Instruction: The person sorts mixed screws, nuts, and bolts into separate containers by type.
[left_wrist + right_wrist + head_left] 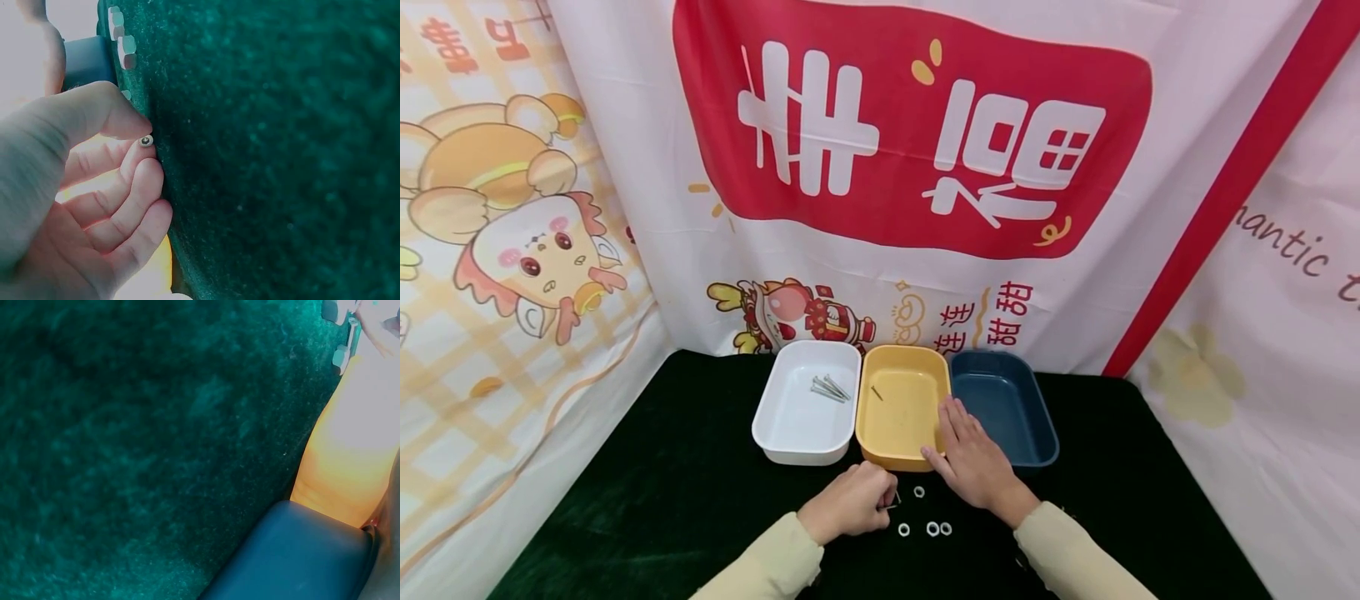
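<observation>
My left hand is over the table in front of the yellow tray. Its thumb and index finger pinch a small screw, whose round recessed head shows between the fingertips in the left wrist view. The right hand lies with fingers stretched forward over the yellow tray's right rim, where it meets the blue tray. Several silver hex nuts lie on the dark cloth between the hands, one nut nearer the trays. A single thin screw is inside the yellow tray.
On the left of the row stands a white tray holding several long screws. Dark green cloth covers the table. A printed fabric curtain hangs right behind the trays, with more fabric along both sides.
</observation>
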A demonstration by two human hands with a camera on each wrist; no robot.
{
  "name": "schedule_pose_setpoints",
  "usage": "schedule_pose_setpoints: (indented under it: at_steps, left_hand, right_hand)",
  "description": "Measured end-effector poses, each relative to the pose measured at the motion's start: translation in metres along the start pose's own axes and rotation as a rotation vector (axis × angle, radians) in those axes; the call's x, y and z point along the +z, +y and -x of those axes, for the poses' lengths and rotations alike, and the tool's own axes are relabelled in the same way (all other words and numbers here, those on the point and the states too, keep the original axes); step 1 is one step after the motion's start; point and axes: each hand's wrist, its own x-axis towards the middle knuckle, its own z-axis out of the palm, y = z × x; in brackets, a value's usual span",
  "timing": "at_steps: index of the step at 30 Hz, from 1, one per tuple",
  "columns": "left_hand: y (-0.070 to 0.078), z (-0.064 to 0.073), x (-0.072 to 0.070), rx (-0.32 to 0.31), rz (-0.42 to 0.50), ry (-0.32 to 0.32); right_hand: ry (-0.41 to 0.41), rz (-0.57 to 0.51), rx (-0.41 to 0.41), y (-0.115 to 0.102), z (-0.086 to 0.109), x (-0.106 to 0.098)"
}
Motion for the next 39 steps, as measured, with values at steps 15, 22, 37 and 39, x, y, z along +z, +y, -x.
schedule_pose_setpoints:
  at_steps: [15, 22, 37, 39]
  left_hand:
    - [0.004, 0.005, -0.022, 0.045, -0.053, -0.095]
    - [0.011, 0.004, -0.040, 0.103, -0.061, -0.088]
    - [0.026, -0.002, -0.079, 0.192, -0.096, 0.010]
    - [0.027, -0.004, -0.084, 0.191, -0.099, 0.032]
  right_hand:
    - [0.016, -0.011, -0.003, 0.001, 0.001, 0.003]
    - [0.011, -0.011, -0.004, 0.001, 0.001, 0.002]
    - [-0.009, -0.009, 0.003, 0.002, 0.001, 0.001]
    - [-0.010, -0.007, 0.002, 0.002, 0.001, 0.002]
